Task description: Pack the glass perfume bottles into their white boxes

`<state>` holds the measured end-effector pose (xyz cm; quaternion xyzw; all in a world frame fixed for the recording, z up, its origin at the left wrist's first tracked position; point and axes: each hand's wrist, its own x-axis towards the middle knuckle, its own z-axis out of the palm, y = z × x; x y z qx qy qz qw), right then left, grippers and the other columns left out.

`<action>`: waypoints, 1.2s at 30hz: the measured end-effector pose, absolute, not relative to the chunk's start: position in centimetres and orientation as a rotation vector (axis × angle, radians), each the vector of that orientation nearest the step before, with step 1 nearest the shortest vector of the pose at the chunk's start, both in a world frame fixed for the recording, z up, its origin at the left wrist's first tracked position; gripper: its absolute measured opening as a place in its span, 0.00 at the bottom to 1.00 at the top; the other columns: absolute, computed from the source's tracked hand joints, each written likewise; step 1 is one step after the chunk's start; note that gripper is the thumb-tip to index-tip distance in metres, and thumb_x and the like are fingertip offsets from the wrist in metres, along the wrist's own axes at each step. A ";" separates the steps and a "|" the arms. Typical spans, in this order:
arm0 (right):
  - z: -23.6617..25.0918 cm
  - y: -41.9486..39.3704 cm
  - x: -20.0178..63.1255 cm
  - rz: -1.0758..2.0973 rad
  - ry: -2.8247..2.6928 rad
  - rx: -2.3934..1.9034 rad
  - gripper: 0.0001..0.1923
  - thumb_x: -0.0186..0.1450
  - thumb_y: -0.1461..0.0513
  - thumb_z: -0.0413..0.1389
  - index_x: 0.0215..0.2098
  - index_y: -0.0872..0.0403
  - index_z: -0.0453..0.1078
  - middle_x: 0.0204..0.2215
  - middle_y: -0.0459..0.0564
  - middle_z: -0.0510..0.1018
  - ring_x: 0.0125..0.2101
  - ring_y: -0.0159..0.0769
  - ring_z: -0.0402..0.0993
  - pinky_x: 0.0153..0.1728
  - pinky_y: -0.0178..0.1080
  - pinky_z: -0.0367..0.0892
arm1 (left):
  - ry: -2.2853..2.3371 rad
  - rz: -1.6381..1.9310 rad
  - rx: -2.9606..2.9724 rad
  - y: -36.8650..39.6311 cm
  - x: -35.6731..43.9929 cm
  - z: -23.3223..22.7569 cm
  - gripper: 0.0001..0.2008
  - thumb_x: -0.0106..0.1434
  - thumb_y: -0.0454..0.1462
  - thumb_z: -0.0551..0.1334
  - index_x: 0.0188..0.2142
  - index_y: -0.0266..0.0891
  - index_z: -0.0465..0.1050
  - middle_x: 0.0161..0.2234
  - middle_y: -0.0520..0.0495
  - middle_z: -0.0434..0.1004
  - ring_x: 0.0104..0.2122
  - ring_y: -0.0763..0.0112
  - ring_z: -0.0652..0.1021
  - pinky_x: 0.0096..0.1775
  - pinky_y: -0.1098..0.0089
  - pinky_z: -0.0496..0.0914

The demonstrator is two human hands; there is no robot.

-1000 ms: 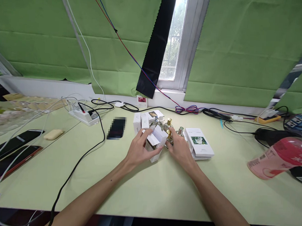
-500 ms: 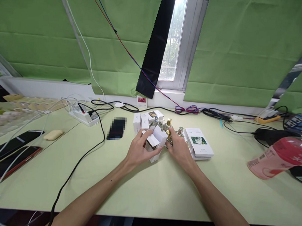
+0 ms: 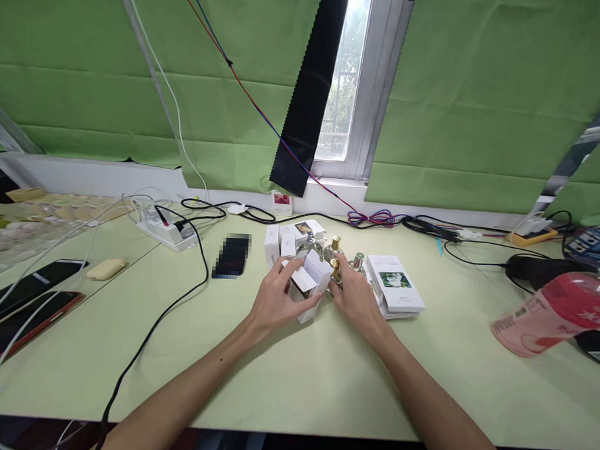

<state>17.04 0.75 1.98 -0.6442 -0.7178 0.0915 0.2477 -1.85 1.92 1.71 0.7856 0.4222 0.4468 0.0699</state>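
Left hand (image 3: 275, 298) wraps around a small white carton (image 3: 311, 283) at the middle of the pale green table (image 3: 293, 377), fingers curled on its near and left sides, thumb along the front, top flap of the carton standing open. Right hand (image 3: 357, 299) sits just right of the carton, fingers bent and closed on a gold-capped bottle (image 3: 336, 272) right at the carton's open mouth; most of that bottle is hidden behind the hand and the carton, so can't tell how far in it is. Both hands low, near the table surface. Behind them: a second gold-capped bottle (image 3: 335, 244), a silver-capped bottle (image 3: 310, 242) and another small bottle (image 3: 359, 261), close together. White boxes (image 3: 279, 243) stand just left of the bottles. Stack of flat white packs with a flower print (image 3: 395, 286) lies just right of the right hand. Blurred dark phone (image 3: 232, 255) left of the boxes, apart. Power strip (image 3: 166, 232) with a black cable (image 3: 163, 315) further left. Pink bottle (image 3: 549, 315) lies on its side at far right, well apart. Two dark phones (image 3: 26, 292) at the left edge.
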 end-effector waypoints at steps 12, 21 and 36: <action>2.1 0.4 16.9 0.190 -1.975 -1.744 0.31 0.69 0.65 0.54 0.68 0.52 0.52 0.47 0.53 0.80 0.44 0.47 0.79 0.35 0.39 0.67 | 1.298 1.349 2.342 1.9 -2.0 1.5 0.25 0.56 0.46 0.71 0.49 0.40 0.71 0.45 0.44 0.74 0.36 0.67 0.78 0.31 0.69 0.74; 2.5 0.3 16.6 0.210 -1.984 -1.804 0.31 0.70 0.66 0.53 0.69 0.50 0.51 0.48 0.54 0.80 0.46 0.45 0.79 0.38 0.38 0.68 | 1.293 1.344 2.331 2.0 -2.0 1.5 0.24 0.56 0.46 0.71 0.49 0.40 0.71 0.45 0.45 0.73 0.35 0.67 0.77 0.31 0.69 0.73; 2.9 -0.2 16.3 0.171 -1.958 -1.859 0.30 0.71 0.65 0.52 0.69 0.50 0.53 0.47 0.54 0.80 0.45 0.45 0.79 0.36 0.39 0.68 | 1.293 1.351 2.336 1.9 -1.9 1.6 0.24 0.56 0.46 0.71 0.49 0.41 0.70 0.46 0.44 0.74 0.39 0.64 0.79 0.33 0.68 0.74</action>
